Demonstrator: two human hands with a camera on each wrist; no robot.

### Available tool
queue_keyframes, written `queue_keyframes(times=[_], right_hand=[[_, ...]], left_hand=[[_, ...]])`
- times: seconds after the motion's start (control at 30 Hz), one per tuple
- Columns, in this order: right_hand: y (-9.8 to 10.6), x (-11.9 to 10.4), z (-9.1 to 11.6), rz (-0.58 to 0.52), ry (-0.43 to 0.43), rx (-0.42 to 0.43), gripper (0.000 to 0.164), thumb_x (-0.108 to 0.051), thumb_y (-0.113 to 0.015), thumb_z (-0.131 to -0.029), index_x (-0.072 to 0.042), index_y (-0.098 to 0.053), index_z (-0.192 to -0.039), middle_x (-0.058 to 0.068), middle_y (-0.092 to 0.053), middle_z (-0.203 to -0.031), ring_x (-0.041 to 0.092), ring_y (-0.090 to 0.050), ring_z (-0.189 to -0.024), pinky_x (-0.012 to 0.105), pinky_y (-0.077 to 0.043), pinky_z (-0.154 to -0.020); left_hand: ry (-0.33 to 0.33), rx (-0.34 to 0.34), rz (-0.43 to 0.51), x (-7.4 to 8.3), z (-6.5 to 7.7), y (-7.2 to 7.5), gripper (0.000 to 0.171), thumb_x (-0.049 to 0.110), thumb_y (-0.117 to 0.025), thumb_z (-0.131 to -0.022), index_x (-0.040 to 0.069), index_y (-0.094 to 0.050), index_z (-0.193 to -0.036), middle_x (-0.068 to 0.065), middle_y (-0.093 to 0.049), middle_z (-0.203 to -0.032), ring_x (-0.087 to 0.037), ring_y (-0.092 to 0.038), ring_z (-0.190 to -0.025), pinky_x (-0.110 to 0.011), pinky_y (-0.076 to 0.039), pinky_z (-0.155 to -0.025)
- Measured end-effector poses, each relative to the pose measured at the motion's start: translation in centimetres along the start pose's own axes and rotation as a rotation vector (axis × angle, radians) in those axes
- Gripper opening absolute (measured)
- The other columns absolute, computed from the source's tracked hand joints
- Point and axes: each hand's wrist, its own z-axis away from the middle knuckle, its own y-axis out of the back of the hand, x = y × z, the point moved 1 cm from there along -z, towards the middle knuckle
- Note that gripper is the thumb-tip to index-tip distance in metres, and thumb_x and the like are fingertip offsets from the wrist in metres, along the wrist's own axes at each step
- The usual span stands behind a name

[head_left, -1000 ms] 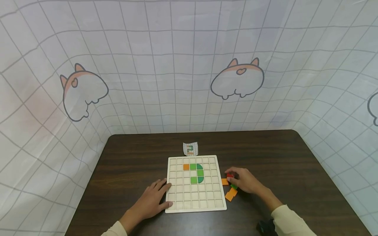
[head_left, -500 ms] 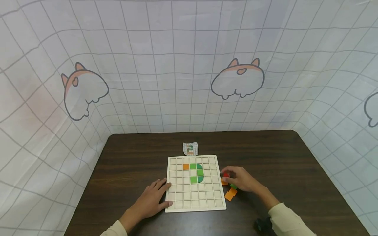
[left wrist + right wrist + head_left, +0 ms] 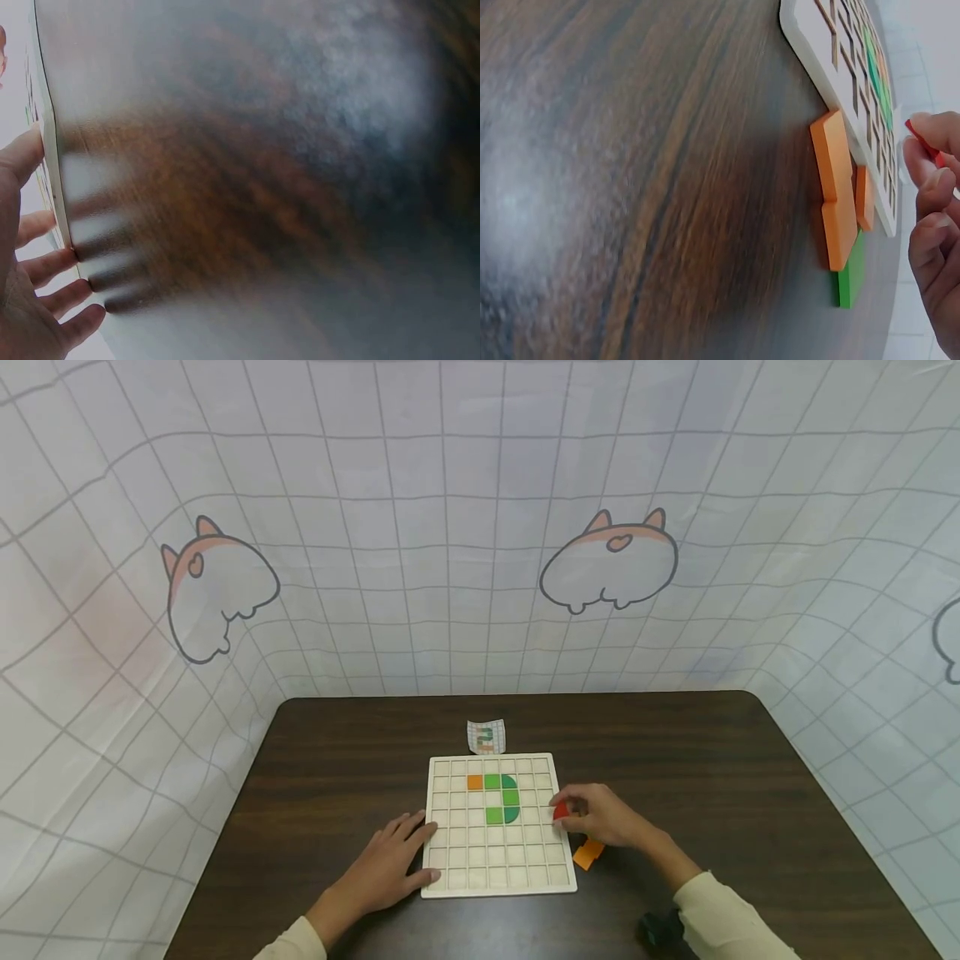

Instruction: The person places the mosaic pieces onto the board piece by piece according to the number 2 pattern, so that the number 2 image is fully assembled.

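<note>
A white gridded board (image 3: 487,860) lies on the dark table with an orange square tile (image 3: 475,782), several light green square tiles (image 3: 492,781) and two dark green rounded tiles (image 3: 512,815) in its cells. My left hand (image 3: 381,864) rests at the board's left edge, fingers spread and straight; in the left wrist view its fingertips (image 3: 82,319) touch the rim. At the board's right edge my right hand (image 3: 603,814) pinches a red tile (image 3: 561,811) between thumb and fingers. The right wrist view shows the red tile (image 3: 928,142) held above the table.
Loose orange tiles (image 3: 832,191) and a green tile (image 3: 850,277) lie on the table by the board's right edge, partly under my right hand. A small printed pattern card (image 3: 486,737) sits behind the board. A gridded white curtain (image 3: 412,527) surrounds the table.
My right hand has lifted the red tile from beside the loose tiles and moved left with it to the board's right edge. The left hand stays at the board's left edge.
</note>
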Motion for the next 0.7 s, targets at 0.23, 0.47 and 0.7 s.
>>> queue_keyframes(times=[0.23,0.47,0.7], right_hand=[[-0.4,-0.7,-0.4,-0.026,0.022,-0.041,0.025,-0.010,-0.073,-0.091,-0.007,-0.067,-0.115,-0.001,-0.060,-0.090,0.007,-0.050,-0.064,0.019,-0.043,-0.056],[-0.7,-1.5,-0.8,-0.031,0.056,-0.027,0.024,-0.011,-0.072,-0.093,-0.006,-0.067,-0.116,0.000,-0.064,-0.094,0.008,-0.050,-0.059,0.021,-0.044,-0.053],[-1.3,-2.0,-1.6,-0.011,0.066,-0.051,0.026,-0.012,-0.072,-0.092,-0.008,-0.069,-0.117,-0.002,-0.065,-0.095,0.007,-0.050,-0.064,0.019,-0.043,-0.059]], left_hand=[[-0.012,0.001,0.009,0.0,0.0,0.1,0.070,0.055,-0.063,-0.094,0.016,-0.046,-0.150,-0.017,-0.038,-0.158,-0.044,-0.037,-0.144,-0.068,-0.036,-0.105],[-0.016,-0.001,0.005,-0.1,0.0,0.1,0.071,0.055,-0.063,-0.094,0.015,-0.046,-0.150,-0.017,-0.038,-0.158,-0.044,-0.038,-0.143,-0.067,-0.037,-0.105],[-0.021,0.004,0.004,-0.1,0.0,0.1,0.070,0.054,-0.063,-0.095,0.015,-0.046,-0.150,-0.018,-0.038,-0.158,-0.045,-0.037,-0.143,-0.068,-0.037,-0.105]])
